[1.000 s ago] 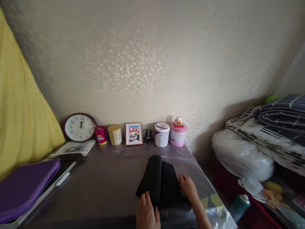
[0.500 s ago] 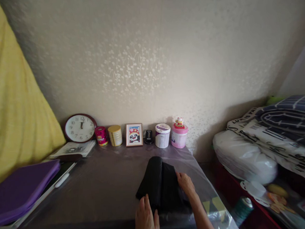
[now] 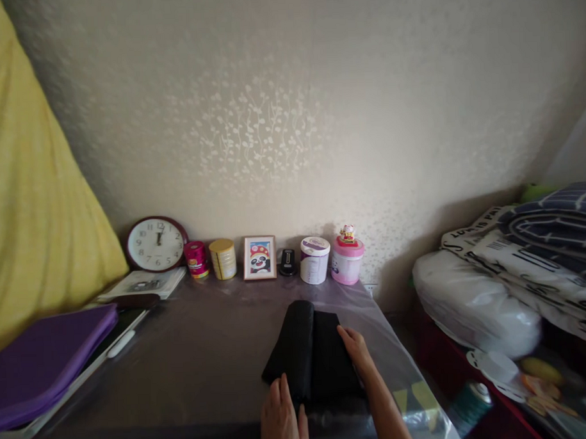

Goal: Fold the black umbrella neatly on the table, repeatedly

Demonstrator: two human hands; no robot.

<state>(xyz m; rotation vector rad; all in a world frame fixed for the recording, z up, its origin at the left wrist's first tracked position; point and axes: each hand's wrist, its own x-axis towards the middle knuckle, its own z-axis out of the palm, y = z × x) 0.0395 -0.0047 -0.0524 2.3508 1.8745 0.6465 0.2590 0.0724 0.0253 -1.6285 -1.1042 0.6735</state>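
A folded piece of black cloth (image 3: 327, 359) lies near the front of the table, with a thicker rolled or folded strip along its left part. What kind of item it is, I cannot tell. My left hand (image 3: 283, 418) rests at its lower left edge, fingers stretched forward and thumb apart, touching the fabric. On the opposite side, my right hand (image 3: 356, 350) has the cloth's right edge between thumb and fingers. The underside of the cloth is hidden.
Along the wall stand a clock (image 3: 157, 245), a pink tin (image 3: 196, 260), a yellow tin (image 3: 222, 259), a picture frame (image 3: 259, 258) and two tubs (image 3: 315, 262). A purple folder (image 3: 48, 362) lies left. Right of the table are bedding (image 3: 554, 261) and a spray can (image 3: 472, 402).
The right part of the black cloth now lies flatter and straighter, its right edge smoother. Both hands stay in nearly the same places; the view has shifted slightly.
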